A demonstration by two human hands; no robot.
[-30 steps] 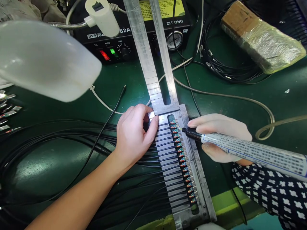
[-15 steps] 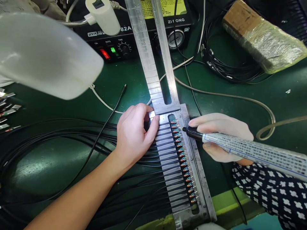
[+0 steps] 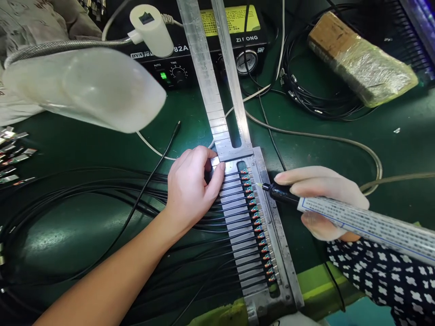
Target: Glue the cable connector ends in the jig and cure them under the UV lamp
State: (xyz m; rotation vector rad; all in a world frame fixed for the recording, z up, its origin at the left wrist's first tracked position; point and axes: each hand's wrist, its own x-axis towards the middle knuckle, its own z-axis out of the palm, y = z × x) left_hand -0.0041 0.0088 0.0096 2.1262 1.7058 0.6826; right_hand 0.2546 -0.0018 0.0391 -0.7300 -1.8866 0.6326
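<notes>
A long metal fixture (image 3: 283,253) lies on the green bench and holds a row of several black cables (image 3: 204,226), each ending in small coloured wire tips (image 3: 258,222). My left hand (image 3: 190,188) rests curled on the fixture's top left, fingertips pinched on the cables near the clamp bar. My right hand (image 3: 321,199), in a pale glove, grips a dispensing syringe (image 3: 367,224) with a printed barrel. Its black nozzle (image 3: 278,192) and thin needle point at the upper wire tips.
A white gooseneck lamp head (image 3: 91,88) hangs over the left. A black dispenser controller (image 3: 190,50) with a gauge stands at the back. A wrapped block (image 3: 360,59) and coiled cables (image 3: 312,99) lie at back right. Small metal parts (image 3: 13,156) sit far left.
The syringe tip has drawn slightly down and right along the row of wire tips. My head shifted, so the lamp sits lower and further right. The left hand has stayed in place.
</notes>
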